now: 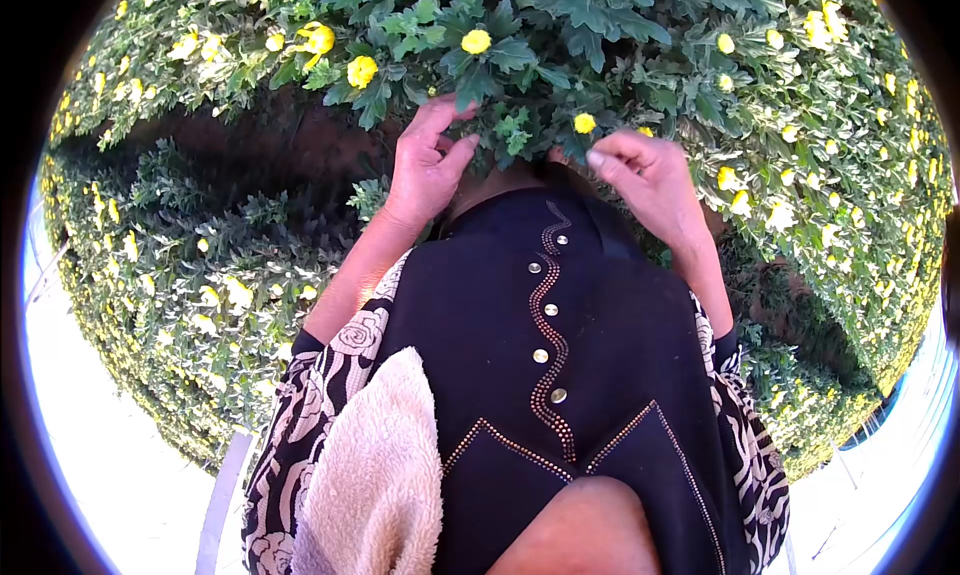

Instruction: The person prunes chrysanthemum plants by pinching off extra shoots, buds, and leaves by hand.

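Note:
My left hand point(428, 165) reaches into green chrysanthemum leaves point(512, 132) just in front of my waist. Its thumb and forefinger are apart, and nothing shows between them; the fingertips are partly among the leaves. My right hand point(648, 178) is beside a small yellow chrysanthemum flower point(585, 124). Thumb and forefinger are pressed together there, and what they pinch, if anything, is too small to make out. Another yellow bloom point(476, 42) stands on its stem above and between my hands.
Dense rows of yellow-flowering chrysanthemum plants point(800, 155) surround me on both sides. Dark, shaded soil point(270, 140) shows in a gap to the left. My black buttoned top point(480, 305) presses close to the plants, and a pale fluffy cloth point(375, 465) hangs at lower left.

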A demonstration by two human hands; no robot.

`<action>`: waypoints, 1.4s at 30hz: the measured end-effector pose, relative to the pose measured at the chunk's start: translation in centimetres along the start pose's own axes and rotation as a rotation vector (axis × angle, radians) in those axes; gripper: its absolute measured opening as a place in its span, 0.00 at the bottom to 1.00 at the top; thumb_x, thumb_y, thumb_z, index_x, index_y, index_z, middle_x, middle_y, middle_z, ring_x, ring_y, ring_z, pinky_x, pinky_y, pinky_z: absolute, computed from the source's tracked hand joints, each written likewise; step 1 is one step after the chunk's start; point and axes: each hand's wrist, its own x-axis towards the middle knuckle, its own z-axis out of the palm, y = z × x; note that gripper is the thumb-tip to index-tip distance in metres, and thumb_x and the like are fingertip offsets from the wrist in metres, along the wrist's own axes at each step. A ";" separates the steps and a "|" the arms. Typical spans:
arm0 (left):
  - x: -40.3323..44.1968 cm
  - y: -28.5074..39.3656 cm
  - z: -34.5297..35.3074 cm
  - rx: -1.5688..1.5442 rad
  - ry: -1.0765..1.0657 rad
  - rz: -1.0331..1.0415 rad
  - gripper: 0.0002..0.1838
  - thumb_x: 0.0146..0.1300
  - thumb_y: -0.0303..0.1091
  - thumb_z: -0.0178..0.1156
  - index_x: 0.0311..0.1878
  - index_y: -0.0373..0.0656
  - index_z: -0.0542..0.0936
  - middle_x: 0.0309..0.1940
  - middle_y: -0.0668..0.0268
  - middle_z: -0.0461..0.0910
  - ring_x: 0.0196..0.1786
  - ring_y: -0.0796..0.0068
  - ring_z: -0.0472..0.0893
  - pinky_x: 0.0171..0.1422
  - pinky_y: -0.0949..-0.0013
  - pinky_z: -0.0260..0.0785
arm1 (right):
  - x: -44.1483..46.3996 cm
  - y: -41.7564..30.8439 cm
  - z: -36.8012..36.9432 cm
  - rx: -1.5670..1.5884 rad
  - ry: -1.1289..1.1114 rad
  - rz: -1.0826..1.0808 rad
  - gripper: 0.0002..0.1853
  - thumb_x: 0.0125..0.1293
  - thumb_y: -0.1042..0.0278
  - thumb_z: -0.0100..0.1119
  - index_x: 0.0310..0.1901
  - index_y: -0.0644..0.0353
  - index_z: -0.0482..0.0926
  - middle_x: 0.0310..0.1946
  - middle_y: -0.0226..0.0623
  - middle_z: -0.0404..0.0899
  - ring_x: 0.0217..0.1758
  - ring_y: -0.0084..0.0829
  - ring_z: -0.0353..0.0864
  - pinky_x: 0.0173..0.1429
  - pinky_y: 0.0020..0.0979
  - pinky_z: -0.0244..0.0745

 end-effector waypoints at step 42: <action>4.2 -2.4 3.3 -0.216 0.051 -0.241 0.08 0.70 0.24 0.52 0.44 0.35 0.80 0.39 0.62 0.84 0.34 0.72 0.85 0.31 0.72 0.77 | 7.8 4.1 7.5 -0.356 0.240 -0.718 0.14 0.48 0.72 0.69 0.40 0.56 0.82 0.39 0.32 0.82 0.39 0.37 0.83 0.44 0.34 0.78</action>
